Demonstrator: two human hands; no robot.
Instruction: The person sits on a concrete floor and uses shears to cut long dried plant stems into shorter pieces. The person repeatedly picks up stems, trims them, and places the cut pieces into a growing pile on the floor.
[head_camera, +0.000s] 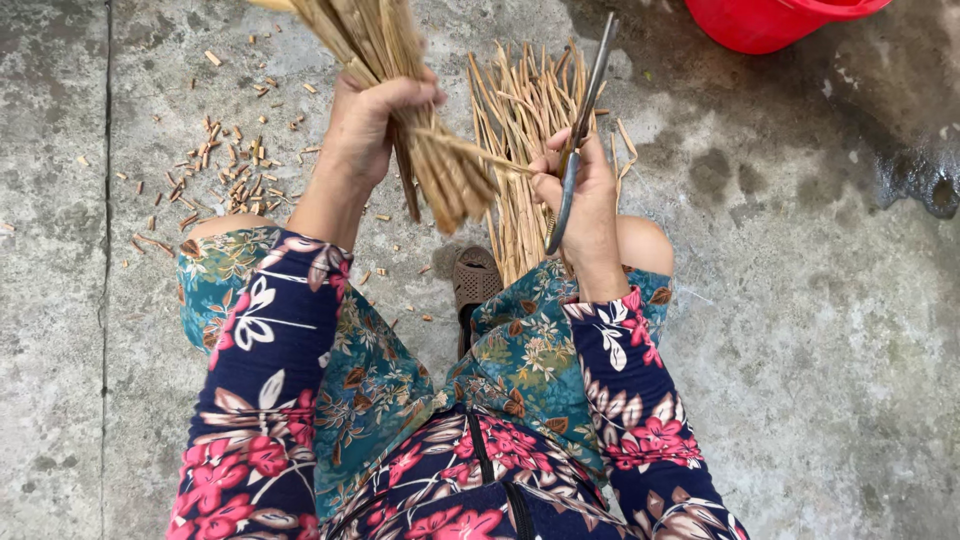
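My left hand (368, 125) grips a thick bundle of tan reed stalks (440, 165), held slanting with its cut ends pointing down and to the right. My right hand (585, 190) holds a pair of long metal scissors (580, 130), blades pointing up and away, and its fingers pinch one thin stalk that sticks out of the bundle. A second pile of reed stalks (520, 110) lies on the ground under the hands, running toward my right knee.
Short cut-off stalk pieces (225, 165) lie scattered on the concrete floor at the left. A red plastic tub (770, 20) stands at the top right beside a wet dark patch (920, 180). A brown sandal (475, 285) shows between my knees.
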